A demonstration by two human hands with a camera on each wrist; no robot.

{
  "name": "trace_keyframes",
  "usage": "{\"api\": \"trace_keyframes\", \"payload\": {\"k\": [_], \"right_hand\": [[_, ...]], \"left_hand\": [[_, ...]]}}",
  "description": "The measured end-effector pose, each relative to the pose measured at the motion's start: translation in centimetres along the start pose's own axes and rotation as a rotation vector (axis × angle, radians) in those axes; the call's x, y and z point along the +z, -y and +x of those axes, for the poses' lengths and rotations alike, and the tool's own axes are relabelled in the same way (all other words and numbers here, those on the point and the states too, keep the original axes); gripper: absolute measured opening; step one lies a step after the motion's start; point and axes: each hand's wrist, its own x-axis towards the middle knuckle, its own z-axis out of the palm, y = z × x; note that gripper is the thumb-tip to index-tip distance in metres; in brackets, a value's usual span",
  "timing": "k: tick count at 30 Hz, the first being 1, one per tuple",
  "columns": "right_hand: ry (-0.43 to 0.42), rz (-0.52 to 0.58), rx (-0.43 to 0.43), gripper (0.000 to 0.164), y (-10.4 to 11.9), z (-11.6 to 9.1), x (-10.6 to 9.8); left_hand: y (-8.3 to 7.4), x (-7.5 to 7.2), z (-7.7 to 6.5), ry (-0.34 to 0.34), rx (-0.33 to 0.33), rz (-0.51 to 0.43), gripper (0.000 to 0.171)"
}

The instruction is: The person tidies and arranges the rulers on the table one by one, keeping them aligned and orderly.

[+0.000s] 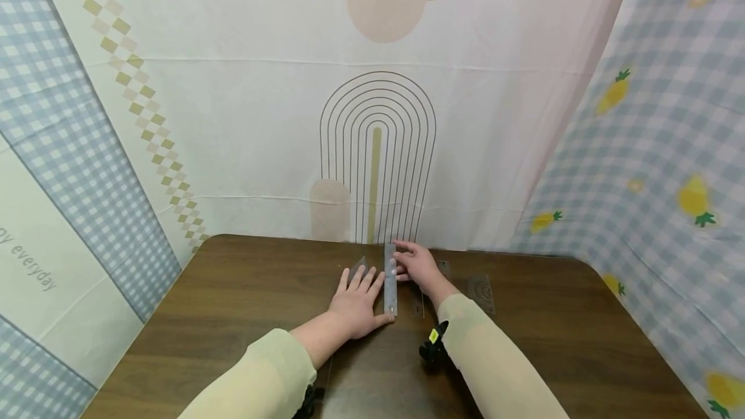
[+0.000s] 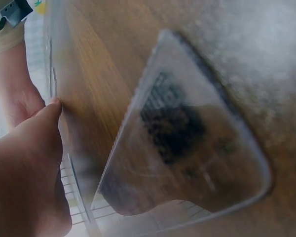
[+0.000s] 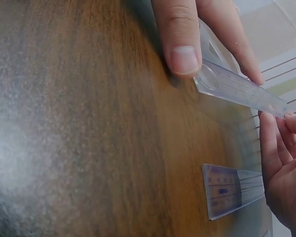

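Note:
A clear ruler (image 1: pixel 390 283) lies lengthwise between the two hands near the table's back edge. At its far end my right hand (image 1: pixel 420 268) pinches it between thumb and fingers; in the right wrist view this hand (image 3: pixel 286 182) is at the right. My left hand (image 1: pixel 355 309) has its fingers spread straight, with the thumb tip at the ruler's near end. In the right wrist view that thumb (image 3: pixel 183 54) is right at the ruler's (image 3: pixel 237 91) end. A clear set square (image 2: pixel 232 163) lies by the left hand, partly covered by its fingers in the head view.
Right of the ruler, another clear ruler (image 1: pixel 417 308) lies partly beneath the right hand. A small clear plate (image 1: pixel 444 268) and a clear protractor-like piece (image 1: pixel 481 293) are further right. The brown table (image 1: pixel 233 315) meets a patterned cloth (image 1: pixel 262 147) behind.

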Motion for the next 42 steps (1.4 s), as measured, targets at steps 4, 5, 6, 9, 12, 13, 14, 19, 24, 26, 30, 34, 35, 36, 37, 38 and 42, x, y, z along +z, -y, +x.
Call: {"api": "trace_keyframes", "payload": {"k": [4,5,6,9,12,13,14,19,24,26,30,34,35,36,37,38,42], "right_hand": [[-0.004,0.009,0.008,0.041,0.1,-0.2,0.0],[-0.004,0.012,0.011,0.041,0.1,-0.3,0.0],[-0.004,0.017,0.015,0.041,0.1,-0.4,0.0],[-0.004,0.035,0.027,0.042,0.1,-0.5,0.0],[-0.01,0.048,0.036,0.041,0.1,-0.6,0.0],[-0.012,0.051,0.038,0.041,0.1,-0.7,0.0],[-0.013,0.054,0.038,0.041,0.1,-0.8,0.0],[0.001,0.061,0.032,0.042,0.1,-1.3,0.1],[0.025,0.06,0.024,0.043,0.0,-2.0,0.3],[0.033,0.057,0.022,0.043,0.0,-2.3,0.5],[0.046,0.063,0.018,0.044,-0.1,-2.8,0.8],[0.062,0.097,0.015,0.046,-0.1,-3.5,1.2],[0.068,0.103,0.012,0.046,-0.1,-3.7,1.3],[0.076,0.109,0.008,0.047,-0.2,-3.8,1.4],[0.083,0.113,0.003,0.048,-0.3,-4.0,1.5],[0.088,0.113,0.0,0.048,-0.3,-4.1,1.5],[0.108,0.109,-0.007,0.047,-0.5,-4.7,1.9]], "left_hand": [[0.2,0.5,0.1,-0.01,0.006,0.01,0.096],[0.3,0.6,0.1,-0.011,0.009,0.012,0.096],[0.3,0.6,0.1,-0.015,0.012,0.014,0.096],[0.3,0.7,0.0,-0.029,0.021,0.01,0.096],[0.3,0.5,-0.2,-0.035,0.028,0.006,0.095],[0.3,0.4,-0.3,-0.038,0.03,0.007,0.095],[0.3,0.4,-0.4,-0.039,0.032,0.008,0.095],[0.3,-0.2,-1.2,-0.054,0.049,0.024,0.095],[0.3,-0.6,-2.2,-0.068,0.069,0.034,0.095],[0.3,-0.8,-2.6,-0.071,0.076,0.036,0.095],[0.4,-1.0,-3.3,-0.084,0.087,0.051,0.097],[0.6,-0.9,-4.0,-0.107,0.092,0.058,0.098],[0.6,-0.9,-4.1,-0.114,0.094,0.062,0.099],[0.7,-0.8,-4.3,-0.12,0.095,0.062,0.099],[0.7,-0.7,-4.5,-0.122,0.096,0.061,0.099],[0.7,-0.7,-4.6,-0.124,0.098,0.059,0.099],[0.7,-0.8,-5.5,-0.12,0.106,0.05,0.1]]}}
